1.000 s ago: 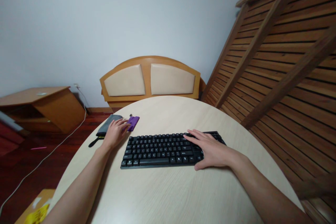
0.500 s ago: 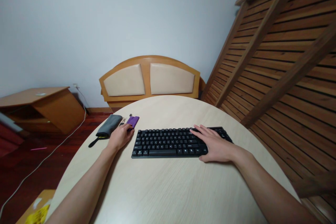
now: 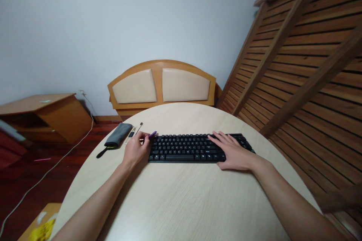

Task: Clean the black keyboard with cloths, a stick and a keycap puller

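A black computer keyboard (image 3: 181,148) lies flat across the round pale table (image 3: 181,196). My left hand (image 3: 137,151) is at its left end, fingers pinched on a small, flat purple cloth (image 3: 153,134). Only a narrow purple edge shows beyond the fingertips, over the keyboard's upper left corner. On the keyboard's right part rests my right hand (image 3: 234,153), palm down with its fingers spread and its thumb at the near edge. The hand covers some keys there.
Left of my left hand lie a grey pouch (image 3: 118,134) with a black strap, a small black item (image 3: 131,134) and a thin stick-like tool (image 3: 139,126). A wooden headboard (image 3: 158,83) stands behind the table; a slatted wooden frame (image 3: 283,94) leans at the right.
My left hand has picked up the purple cloth and brought it right to the keyboard's corner. The keyboard has shifted slightly right and away from me, with my right hand still on it.
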